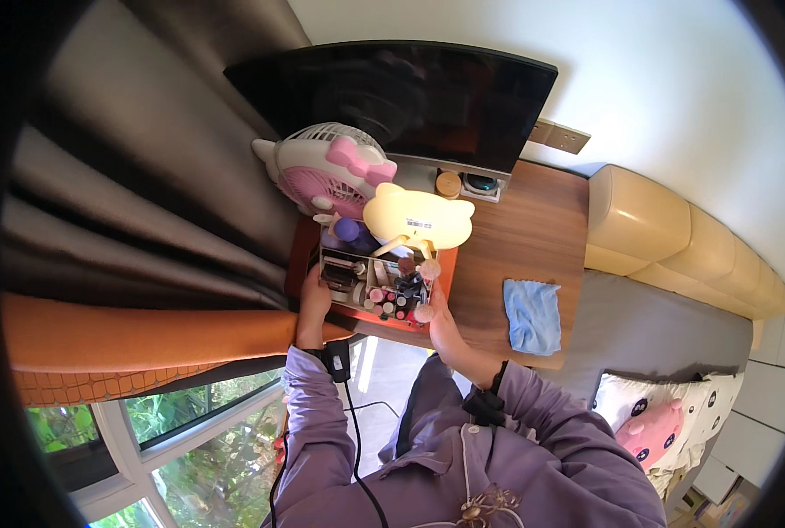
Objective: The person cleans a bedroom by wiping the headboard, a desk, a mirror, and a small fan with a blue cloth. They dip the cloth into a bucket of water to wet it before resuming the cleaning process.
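Note:
My left hand (314,298) grips the left side of a compartmented makeup organizer (346,305). On its opposite side is my right hand (446,328), with the fingers along the wall. Lipsticks and small tubes (384,302) stand in the front compartments, and dark compacts (339,272) sit at the left. Fluffy pompoms (429,268) show at the right edge. At the back rise a purple-capped bottle (347,230) and a yellow cat-eared mirror (419,216), its back towards me. An orange-red surface (446,259) lies under the organizer; whether the organizer touches it, I cannot tell.
A pink and white fan (326,175) stands behind the organizer, before a black curved monitor (405,99). On the wooden desk (498,244) lies a blue cloth (532,317). Dark curtains (141,165) hang left; a bed (656,317) adjoins the desk's right. Black cables (356,435) hang by my left arm.

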Tool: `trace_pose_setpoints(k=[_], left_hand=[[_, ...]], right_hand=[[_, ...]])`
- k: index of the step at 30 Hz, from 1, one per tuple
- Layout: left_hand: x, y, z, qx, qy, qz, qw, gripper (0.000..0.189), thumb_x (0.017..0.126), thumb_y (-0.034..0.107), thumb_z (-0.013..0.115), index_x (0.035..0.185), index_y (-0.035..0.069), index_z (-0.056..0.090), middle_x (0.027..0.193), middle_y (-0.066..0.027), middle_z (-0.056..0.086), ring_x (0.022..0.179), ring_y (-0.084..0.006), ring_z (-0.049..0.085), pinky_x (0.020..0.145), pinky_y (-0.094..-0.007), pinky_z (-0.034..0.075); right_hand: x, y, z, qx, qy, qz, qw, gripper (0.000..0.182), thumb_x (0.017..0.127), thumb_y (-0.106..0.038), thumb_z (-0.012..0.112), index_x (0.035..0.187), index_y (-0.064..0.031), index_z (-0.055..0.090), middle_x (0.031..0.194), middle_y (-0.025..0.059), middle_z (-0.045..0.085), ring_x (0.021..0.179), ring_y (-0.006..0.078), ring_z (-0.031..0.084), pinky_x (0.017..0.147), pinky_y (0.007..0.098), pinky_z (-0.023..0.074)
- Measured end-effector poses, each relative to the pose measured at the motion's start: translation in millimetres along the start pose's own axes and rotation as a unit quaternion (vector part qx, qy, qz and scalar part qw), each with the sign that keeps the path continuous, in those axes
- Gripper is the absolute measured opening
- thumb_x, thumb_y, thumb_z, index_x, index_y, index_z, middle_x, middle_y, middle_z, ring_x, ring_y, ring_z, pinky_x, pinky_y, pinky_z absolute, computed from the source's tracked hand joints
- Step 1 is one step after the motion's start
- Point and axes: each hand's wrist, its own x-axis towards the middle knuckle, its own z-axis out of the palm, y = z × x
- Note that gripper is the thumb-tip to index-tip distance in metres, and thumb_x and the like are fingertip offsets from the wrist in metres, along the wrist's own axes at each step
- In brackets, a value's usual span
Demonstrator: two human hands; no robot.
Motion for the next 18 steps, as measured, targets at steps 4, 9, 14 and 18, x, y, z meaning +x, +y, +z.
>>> trace_pose_setpoints(k=[4,9,14,18], left_hand=[[-7.1,27.6,8.5,0.027,-0.016,-0.038,0.999,0.049,0.086,-0.004,0.037,0.134,-0.002,0.041,0.132,-0.0247,0.048,0.122,-0.0369,0.047,0.102,-0.0371,0.036],[-43.2,90.1,4.9,0.1,0.134,0.051,0.985,0.058,0.082,-0.006,0.041,0.139,-0.002,0.032,0.137,-0.0262,0.038,0.126,-0.0409,0.039,0.107,-0.041,0.029],[-83.8,244.1,54.2,0.072,0.206,0.338,0.916,0.05,0.08,-0.01,0.05,0.128,-0.003,0.041,0.123,-0.0213,0.049,0.113,-0.036,0.049,0.098,-0.042,0.038],[-92.3,285.6,116.7,0.003,0.075,0.472,0.878,0.05,0.076,-0.009,0.057,0.124,-0.002,0.043,0.128,-0.0231,0.047,0.117,-0.0383,0.048,0.099,-0.0441,0.038]], right_hand=[[2.2,-3.7,-39.7,-0.026,-0.035,0.105,0.994,0.05,0.102,-0.029,0.035,0.142,-0.0008,0.03,0.135,0.0076,0.044,0.126,0.0179,0.04,0.105,0.0313,0.0311],[-23.5,-66.5,-120.5,-0.473,0.001,-0.032,0.88,0.035,0.092,-0.031,0.053,0.114,-0.0054,0.06,0.127,0.0209,0.052,0.122,0.0312,0.046,0.103,0.0373,0.0339],[-71.7,-50.9,-205.6,-0.754,0.062,-0.134,0.64,0.059,0.081,-0.039,0.063,0.132,-0.0116,0.049,0.144,0.0216,0.033,0.134,0.0387,0.029,0.108,0.0531,0.0218],[-42.3,-41.8,-232.1,-0.767,0.11,-0.121,0.62,0.069,0.078,-0.043,0.063,0.135,-0.0088,0.045,0.147,0.0219,0.028,0.135,0.0377,0.027,0.109,0.0526,0.0205]])
